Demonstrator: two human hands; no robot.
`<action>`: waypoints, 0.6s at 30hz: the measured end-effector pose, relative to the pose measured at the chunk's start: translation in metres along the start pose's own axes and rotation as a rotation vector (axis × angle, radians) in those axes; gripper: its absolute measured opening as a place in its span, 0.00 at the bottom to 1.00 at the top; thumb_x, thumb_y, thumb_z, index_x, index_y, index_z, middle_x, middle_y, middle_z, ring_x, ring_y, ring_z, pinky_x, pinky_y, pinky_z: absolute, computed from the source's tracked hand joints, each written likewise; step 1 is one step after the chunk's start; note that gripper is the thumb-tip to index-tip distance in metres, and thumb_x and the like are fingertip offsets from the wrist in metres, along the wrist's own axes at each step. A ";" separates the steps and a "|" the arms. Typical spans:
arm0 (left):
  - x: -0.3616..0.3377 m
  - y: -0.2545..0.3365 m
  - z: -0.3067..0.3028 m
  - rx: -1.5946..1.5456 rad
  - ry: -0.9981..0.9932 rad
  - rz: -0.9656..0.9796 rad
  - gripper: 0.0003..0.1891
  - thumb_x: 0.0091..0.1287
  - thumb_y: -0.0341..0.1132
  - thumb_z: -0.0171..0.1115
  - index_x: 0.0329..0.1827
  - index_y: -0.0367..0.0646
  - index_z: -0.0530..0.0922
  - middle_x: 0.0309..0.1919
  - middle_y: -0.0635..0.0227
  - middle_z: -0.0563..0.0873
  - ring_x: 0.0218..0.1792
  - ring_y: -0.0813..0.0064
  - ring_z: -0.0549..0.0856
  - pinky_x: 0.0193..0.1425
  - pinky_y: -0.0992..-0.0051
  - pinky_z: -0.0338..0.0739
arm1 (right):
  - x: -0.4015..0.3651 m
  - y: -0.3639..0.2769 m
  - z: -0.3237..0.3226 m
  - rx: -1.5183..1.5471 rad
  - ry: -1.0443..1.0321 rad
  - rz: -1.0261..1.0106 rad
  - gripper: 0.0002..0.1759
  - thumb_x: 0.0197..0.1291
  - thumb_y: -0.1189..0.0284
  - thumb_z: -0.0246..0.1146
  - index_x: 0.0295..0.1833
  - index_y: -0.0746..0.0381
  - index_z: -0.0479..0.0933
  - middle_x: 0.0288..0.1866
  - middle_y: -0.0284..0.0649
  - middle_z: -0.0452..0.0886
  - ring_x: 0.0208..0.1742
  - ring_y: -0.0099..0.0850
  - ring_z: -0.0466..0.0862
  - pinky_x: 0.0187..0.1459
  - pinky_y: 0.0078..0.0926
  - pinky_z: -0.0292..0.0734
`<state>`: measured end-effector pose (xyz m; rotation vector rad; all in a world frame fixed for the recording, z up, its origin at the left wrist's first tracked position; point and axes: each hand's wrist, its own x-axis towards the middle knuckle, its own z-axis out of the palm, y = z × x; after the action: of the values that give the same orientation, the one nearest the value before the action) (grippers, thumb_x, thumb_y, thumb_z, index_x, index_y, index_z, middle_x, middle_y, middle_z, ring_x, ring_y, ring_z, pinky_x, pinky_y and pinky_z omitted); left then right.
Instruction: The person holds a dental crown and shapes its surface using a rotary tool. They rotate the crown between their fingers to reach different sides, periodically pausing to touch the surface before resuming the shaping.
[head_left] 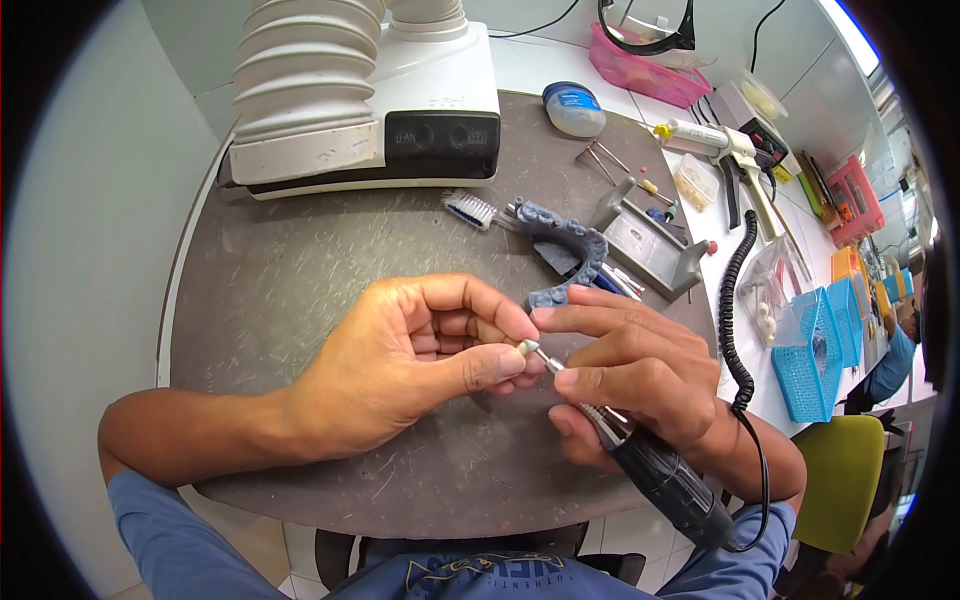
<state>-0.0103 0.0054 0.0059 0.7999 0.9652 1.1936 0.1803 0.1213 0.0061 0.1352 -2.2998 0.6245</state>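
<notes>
Between the thumb and forefinger of my left hand (425,360) is a small whitish tooth-like piece (527,347). My right hand (640,375) is wrapped round a black and silver rotary handpiece (670,480), whose thin tip points at the small piece and appears to touch it. A coiled black cord (735,340) runs to the rear end of the handpiece. Just beyond my right fingers lies a grey-blue dental arch model (575,235), its near end close to the forefinger.
A white extraction unit (440,80) with a ribbed hose stands at the back left. A brush (470,209), a grey metal holder (650,240) and a lidded jar (574,109) are on the grey worktop (290,260). Blue baskets (805,365) stand right. A person's sleeve (893,370) shows far right.
</notes>
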 end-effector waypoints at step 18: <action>0.001 -0.001 -0.002 -0.009 -0.010 -0.003 0.09 0.69 0.25 0.64 0.49 0.34 0.77 0.42 0.62 0.86 0.44 0.77 0.86 0.51 0.76 0.83 | -0.001 0.001 0.001 -0.001 0.003 0.005 0.14 0.42 0.79 0.74 0.37 0.62 0.80 0.29 0.39 0.83 0.45 0.43 0.89 0.52 0.45 0.85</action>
<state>-0.0118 0.0058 0.0045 0.7961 0.9525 1.1892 0.1800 0.1221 0.0046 0.1282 -2.2983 0.6253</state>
